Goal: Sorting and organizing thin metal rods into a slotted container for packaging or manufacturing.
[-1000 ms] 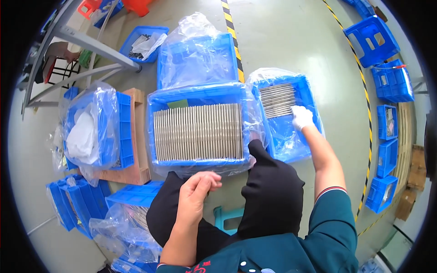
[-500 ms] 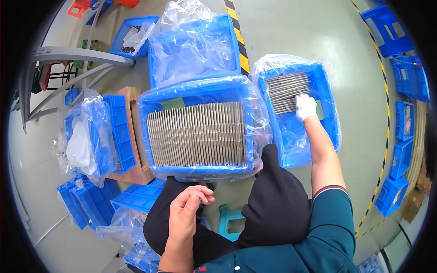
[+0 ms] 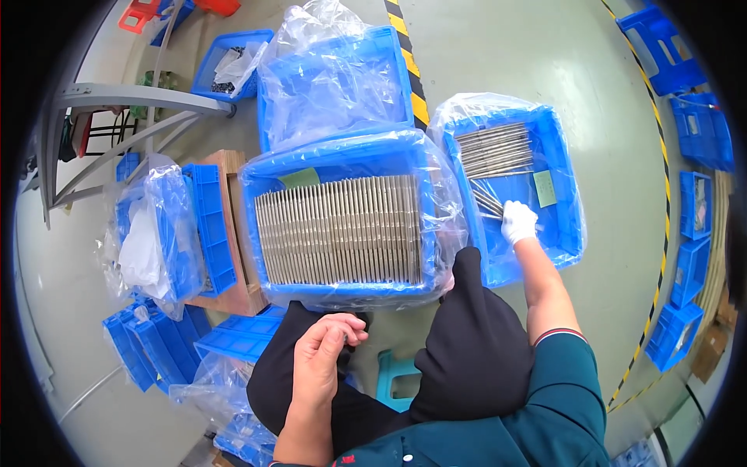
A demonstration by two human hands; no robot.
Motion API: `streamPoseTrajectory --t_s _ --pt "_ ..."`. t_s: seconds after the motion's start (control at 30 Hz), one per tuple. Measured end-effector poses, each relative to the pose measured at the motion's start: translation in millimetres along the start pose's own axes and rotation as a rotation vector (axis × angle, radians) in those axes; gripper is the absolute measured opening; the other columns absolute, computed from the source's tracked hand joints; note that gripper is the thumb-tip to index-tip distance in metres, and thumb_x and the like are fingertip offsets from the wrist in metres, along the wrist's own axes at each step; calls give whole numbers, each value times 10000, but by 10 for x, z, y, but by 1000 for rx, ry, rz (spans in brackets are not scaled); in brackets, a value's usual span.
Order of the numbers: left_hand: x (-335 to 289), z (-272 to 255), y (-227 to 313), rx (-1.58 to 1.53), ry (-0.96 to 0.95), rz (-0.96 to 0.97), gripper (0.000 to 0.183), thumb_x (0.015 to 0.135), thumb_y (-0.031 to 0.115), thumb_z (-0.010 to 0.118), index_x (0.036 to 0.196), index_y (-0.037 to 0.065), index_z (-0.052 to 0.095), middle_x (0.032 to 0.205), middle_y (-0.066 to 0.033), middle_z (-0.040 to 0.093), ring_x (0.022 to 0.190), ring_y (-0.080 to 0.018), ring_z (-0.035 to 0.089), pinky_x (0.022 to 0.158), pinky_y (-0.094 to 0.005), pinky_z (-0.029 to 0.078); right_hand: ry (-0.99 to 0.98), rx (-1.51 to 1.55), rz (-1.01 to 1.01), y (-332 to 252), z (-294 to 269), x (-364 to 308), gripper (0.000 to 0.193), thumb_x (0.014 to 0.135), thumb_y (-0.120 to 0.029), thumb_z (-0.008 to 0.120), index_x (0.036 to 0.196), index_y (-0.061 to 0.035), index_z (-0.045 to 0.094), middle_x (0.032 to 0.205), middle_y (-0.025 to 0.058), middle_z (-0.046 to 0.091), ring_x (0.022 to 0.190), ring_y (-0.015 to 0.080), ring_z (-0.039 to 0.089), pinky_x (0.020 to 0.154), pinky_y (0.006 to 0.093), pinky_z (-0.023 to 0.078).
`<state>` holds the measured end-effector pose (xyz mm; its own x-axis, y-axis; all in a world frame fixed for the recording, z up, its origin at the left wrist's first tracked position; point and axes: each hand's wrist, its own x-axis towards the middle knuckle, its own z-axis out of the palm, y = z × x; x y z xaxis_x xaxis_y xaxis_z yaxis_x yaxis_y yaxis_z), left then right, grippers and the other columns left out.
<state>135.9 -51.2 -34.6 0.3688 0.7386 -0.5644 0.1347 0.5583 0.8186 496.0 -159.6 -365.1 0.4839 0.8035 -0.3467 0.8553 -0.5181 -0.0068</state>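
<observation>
My right hand (image 3: 519, 222), in a white glove, is closed on the ends of several thin metal rods (image 3: 488, 200) inside the plastic-lined blue bin (image 3: 572, 226) on the right. Farther back in that bin lies a stack of similar rods (image 3: 496, 149). In front of me, a larger lined blue bin (image 3: 342, 293) holds a long, close-packed row of upright-looking metal rods (image 3: 338, 229). My bare left hand (image 3: 325, 348) hovers over my lap, fingers curled and thumb against them; a tiny dark bit shows there, too small to name.
Behind the large bin stands another blue bin (image 3: 334, 86) covered in clear plastic. To the left are a wooden box (image 3: 247, 288), stacked blue crates (image 3: 208, 226) and a grey metal frame (image 3: 140, 95). A teal stool (image 3: 385, 381) shows between my legs. Blue crates (image 3: 673, 335) line the right side.
My right hand has drawn back toward me from the stack, bringing several rods with it and leaving a gap. The left hand has barely moved.
</observation>
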Motion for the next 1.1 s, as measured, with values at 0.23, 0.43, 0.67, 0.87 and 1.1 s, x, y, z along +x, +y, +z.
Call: streamPoseTrajectory --t_s 0.23,0.43,0.67,0.87,1.1 --pt "-89 -69 25 -27 -1 10 275 929 225 527 800 -8 595 968 -116 593 813 -159 577 785 -289 449 -317 181 116 -228 -253 -217 243 780 -181 471 912 -77 647 936 187 657 898 360 634 785 451 491" --pt "-184 -139 46 -101 -41 58 298 933 272 524 818 2 574 969 -125 602 811 -168 584 761 -288 452 -325 513 225 -2 -72 -332 412 745 -380 621 941 -18 624 896 211 655 860 353 636 752 417 496" --pt "-307 -381 216 -270 -14 132 362 963 362 453 818 42 537 905 -121 605 772 -188 583 721 -311 464 -132 763 187 -169 -1030 -529 402 810 -424 589 796 -24 627 590 107 612 559 213 620 571 345 479" --pt "-341 -631 320 -470 46 192 340 935 399 504 818 85 564 827 -76 629 739 -167 595 673 -297 470 -111 942 -46 -953 -2698 -796 302 832 -343 622 881 -45 608 603 44 597 466 90 532 421 243 403" --pt "-284 -895 289 -821 8 279 366 858 481 585 873 115 605 779 -22 617 719 -146 577 647 -294 463 -277 1121 -552 -2044 -3672 -1487 188 844 -156 606 964 -12 586 678 65 640 448 66 502 387 202 355"
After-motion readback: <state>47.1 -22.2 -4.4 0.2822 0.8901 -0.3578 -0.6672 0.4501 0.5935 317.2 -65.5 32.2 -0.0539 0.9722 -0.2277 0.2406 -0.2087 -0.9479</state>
